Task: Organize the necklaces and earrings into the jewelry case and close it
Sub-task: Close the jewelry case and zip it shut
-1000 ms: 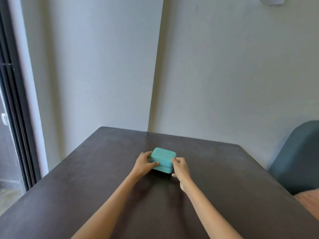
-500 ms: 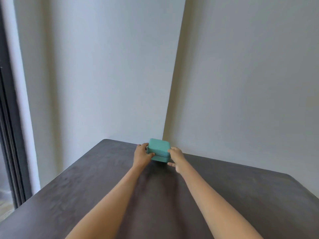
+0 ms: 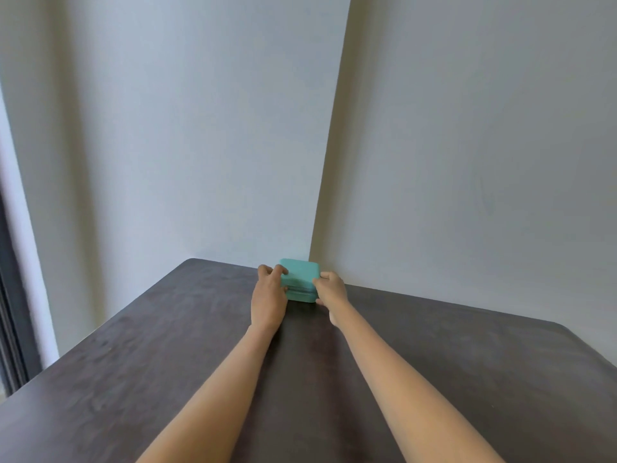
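Observation:
A small teal jewelry case [image 3: 299, 278] with rounded corners sits closed on the dark table [image 3: 167, 362], close to the wall corner at the table's far edge. My left hand [image 3: 269, 295] grips its left side, fingers curled over the lid's edge. My right hand [image 3: 330, 289] grips its right side, thumb on the front and fingers round the side. No necklaces or earrings are in view.
Two pale walls [image 3: 467, 162] meet in a corner right behind the case. A dark window frame [image 3: 13, 329] runs down the left edge. The table's rounded far corners lie at the left and right.
Both hands have slid the case away from me toward the wall corner. The camera has tilted up and the blue chair at right has left the view.

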A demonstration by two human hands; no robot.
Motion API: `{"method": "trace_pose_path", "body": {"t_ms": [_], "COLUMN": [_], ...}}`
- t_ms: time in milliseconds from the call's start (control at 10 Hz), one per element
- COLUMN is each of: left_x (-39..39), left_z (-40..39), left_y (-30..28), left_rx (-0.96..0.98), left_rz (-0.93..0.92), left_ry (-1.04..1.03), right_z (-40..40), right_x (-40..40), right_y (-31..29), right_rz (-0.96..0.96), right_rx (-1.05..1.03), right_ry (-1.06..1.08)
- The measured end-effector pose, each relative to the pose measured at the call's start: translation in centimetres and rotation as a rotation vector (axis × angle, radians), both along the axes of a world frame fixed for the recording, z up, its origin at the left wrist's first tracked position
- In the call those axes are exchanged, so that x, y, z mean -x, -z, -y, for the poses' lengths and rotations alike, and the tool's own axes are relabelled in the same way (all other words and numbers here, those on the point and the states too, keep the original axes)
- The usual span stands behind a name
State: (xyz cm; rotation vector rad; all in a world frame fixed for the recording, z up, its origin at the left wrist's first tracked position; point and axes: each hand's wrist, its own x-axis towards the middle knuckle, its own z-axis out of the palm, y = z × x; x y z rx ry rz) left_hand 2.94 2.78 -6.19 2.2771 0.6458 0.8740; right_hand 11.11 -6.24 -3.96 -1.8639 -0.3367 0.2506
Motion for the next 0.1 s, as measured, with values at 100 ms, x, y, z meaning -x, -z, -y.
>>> {"method": "trace_pose_path", "body": {"t_ms": [100], "left_x": [0.44], "left_z": [-0.29], "left_y": [0.17], "left_rx": [-0.048], "left_rz": [-0.064], "left_ry": [-0.011], "right_z": [0.91], "right_x": [0.59], "right_y": [0.5], "right_rz": [0.071], "right_rx": [0.044], "right_ry": [-0.007]}}
